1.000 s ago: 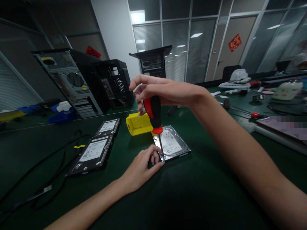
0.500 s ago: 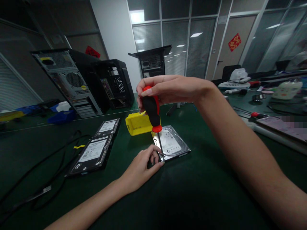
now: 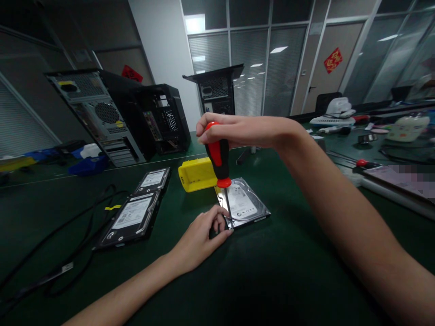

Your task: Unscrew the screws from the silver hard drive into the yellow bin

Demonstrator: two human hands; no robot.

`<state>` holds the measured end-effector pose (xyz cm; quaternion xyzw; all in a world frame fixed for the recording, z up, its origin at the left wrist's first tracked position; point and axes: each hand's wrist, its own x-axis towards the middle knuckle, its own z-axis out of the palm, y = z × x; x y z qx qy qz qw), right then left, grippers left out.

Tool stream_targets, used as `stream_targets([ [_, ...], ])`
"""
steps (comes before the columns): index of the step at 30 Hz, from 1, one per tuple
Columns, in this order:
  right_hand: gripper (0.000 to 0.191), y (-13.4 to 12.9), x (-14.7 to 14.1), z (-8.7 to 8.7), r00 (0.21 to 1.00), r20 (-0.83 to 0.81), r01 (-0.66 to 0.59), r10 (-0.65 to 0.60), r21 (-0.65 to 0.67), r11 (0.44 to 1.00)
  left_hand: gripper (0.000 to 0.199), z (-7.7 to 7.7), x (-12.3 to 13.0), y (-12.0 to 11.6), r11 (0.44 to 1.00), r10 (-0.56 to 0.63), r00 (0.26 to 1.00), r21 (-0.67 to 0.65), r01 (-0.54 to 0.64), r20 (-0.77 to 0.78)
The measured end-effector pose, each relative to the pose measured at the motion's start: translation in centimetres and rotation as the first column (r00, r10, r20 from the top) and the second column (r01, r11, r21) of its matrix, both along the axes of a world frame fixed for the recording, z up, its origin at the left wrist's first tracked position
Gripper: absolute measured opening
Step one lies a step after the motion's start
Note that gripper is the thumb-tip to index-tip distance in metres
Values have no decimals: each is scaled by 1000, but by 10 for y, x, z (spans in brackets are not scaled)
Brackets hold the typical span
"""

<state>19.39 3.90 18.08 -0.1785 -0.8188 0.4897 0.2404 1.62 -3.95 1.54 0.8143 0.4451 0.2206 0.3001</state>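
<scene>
A silver hard drive [image 3: 242, 201] lies label up on the green table in front of me. My left hand [image 3: 209, 228] grips its near left corner, fingers curled along the side and thumb at the front edge. In my right hand [image 3: 220, 129] is a red and black screwdriver [image 3: 219, 158], held from above by the top of its handle. The screwdriver stands nearly upright, leaning slightly, with its tip down at the drive's near left corner beside my left fingertips. Whether a screw sits under the tip is too small to tell.
A yellow bin [image 3: 195, 175] stands just behind the drive. Two more hard drives [image 3: 134, 215] lie to the left, near black cables [image 3: 86, 213]. Open computer cases [image 3: 108, 113] stand at the back left. At the right are another screwdriver [image 3: 362, 163] and a white container [image 3: 408, 127].
The screwdriver's handle has turned, showing more red toward me. My right hand has shifted slightly down and right, its fingers drawn closer round the handle top. The left hand and drive stay put.
</scene>
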Motion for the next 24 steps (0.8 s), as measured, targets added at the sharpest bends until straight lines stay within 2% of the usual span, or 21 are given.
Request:
stream_targets([
  [3, 16, -1, 6, 2, 997, 64, 28, -32, 68, 997, 19, -1, 0, 0, 1000, 2, 1000, 5, -2, -7],
  [7, 23, 5, 12, 3, 994, 72, -86, 79, 99, 991, 19, -1, -1, 0, 1000, -1, 1000, 6, 1, -12],
  [13, 14, 6, 13, 4, 969, 21, -245, 246, -21, 969, 19, -1, -1, 0, 1000, -8, 1000, 9, 8, -6],
  [17, 7, 5, 1, -1, 968, -47, -249, 246, -69, 966, 19, -1, 0, 0, 1000, -5, 1000, 19, 5, -8],
  [22, 12, 5, -11, -5, 947, -76, -316, 312, -43, 948, 18, -1, 0, 0, 1000, 0, 1000, 27, 1, -13],
  [24, 13, 1, -11, -4, 955, -65, -295, 291, -71, 953, 18, 0, 0, 0, 1000, 1, 1000, 26, -1, -12],
])
